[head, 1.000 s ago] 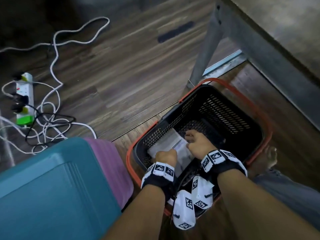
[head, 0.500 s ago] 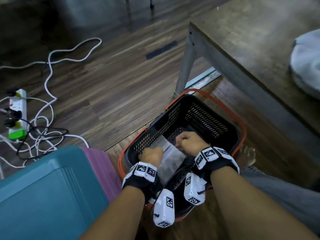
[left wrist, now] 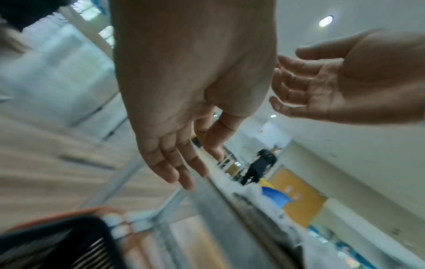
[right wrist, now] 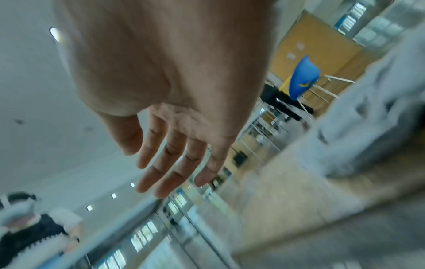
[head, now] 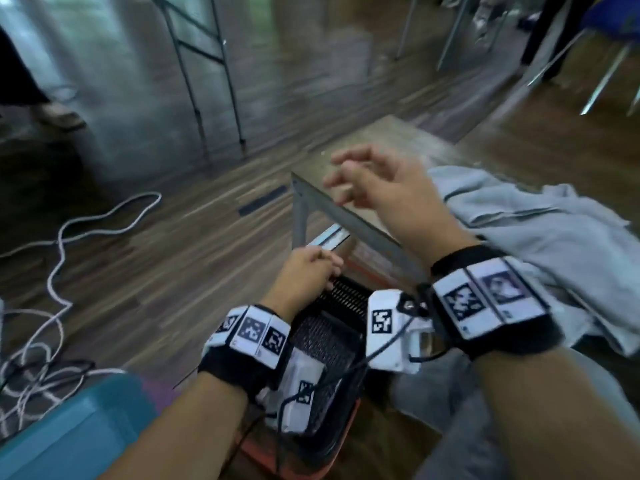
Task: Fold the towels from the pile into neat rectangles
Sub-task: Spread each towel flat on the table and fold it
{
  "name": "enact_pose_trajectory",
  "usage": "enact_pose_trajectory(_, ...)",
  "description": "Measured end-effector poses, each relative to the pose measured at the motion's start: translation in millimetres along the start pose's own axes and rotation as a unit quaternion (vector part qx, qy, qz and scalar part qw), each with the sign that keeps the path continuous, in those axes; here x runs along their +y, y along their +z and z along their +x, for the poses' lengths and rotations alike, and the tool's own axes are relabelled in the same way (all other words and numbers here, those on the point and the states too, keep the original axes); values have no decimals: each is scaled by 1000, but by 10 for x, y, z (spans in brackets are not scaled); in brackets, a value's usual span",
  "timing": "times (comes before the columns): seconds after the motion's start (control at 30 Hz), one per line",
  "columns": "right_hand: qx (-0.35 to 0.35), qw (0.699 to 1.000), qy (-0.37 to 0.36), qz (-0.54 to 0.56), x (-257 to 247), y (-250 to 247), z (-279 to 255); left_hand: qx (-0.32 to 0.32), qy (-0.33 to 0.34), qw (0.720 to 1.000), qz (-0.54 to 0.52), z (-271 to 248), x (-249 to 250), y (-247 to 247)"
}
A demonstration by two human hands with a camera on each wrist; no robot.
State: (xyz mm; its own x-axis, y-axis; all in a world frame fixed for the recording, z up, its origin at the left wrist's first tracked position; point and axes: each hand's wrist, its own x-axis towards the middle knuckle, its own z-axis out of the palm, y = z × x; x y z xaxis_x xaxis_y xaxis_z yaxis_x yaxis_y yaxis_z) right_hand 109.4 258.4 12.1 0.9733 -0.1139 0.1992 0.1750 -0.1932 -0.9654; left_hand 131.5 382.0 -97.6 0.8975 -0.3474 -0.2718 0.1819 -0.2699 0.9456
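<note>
Both my hands are empty, fingers (right wrist: 165, 174) loosely spread; I should reach for one edge of the crumpled grey towel pile (head: 540, 237) on the wooden surface (head: 377, 140), lifting a single towel.

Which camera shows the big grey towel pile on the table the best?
The head view: the grey towel pile lies spread over the table beside the right hand. The right wrist view shows only a blurry part at its right edge; the left wrist view only a pale blurred strip.
</note>
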Motion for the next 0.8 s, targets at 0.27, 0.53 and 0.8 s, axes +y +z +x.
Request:
enact_pose_trajectory(0.27,165,975,-96,-110,-1384,-1671,-816,-196,239,937,160,-186,2094,973)
enact_pose_trajectory(0.53,318,916,84,-231,-707,-3168,-2398,-356,279,836,309,-514,2508,2878)
enact_pose_trajectory(0.8,369,863,267,-220,463,-3782,-3487,-424,259,751,434,-527,1624,4277)
